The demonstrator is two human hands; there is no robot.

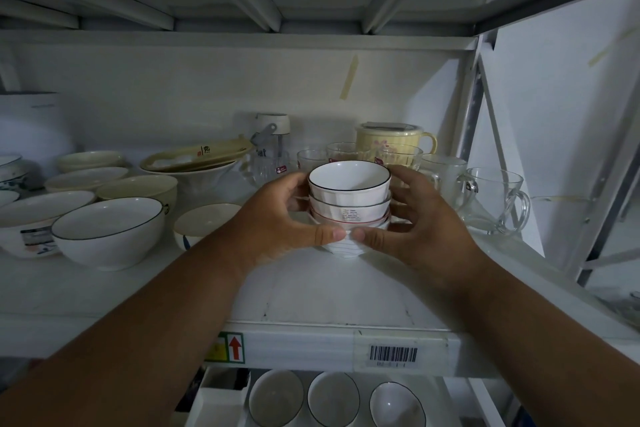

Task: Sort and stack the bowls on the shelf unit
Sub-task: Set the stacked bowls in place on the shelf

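A stack of small white bowls (pixel 349 199) stands on the white shelf (pixel 329 291), near its middle. The top bowl has a dark rim; a lower one has a red rim. My left hand (pixel 277 218) grips the stack's left side, its thumb on the lowest bowl. On the other side my right hand (pixel 412 222) grips the stack, thumb tip meeting the left thumb at the front. A large white bowl with a dark rim (pixel 109 230) sits tilted at the left. Another small bowl (pixel 201 222) lies behind my left forearm.
Cream bowls and plates (pixel 104 180) crowd the left back. Glass mugs (pixel 491 198) and a yellow lidded cup (pixel 394 142) stand behind and right of the stack. On the shelf below are three dark-rimmed bowls (pixel 334 399). A metal upright (pixel 467 121) bounds the right side.
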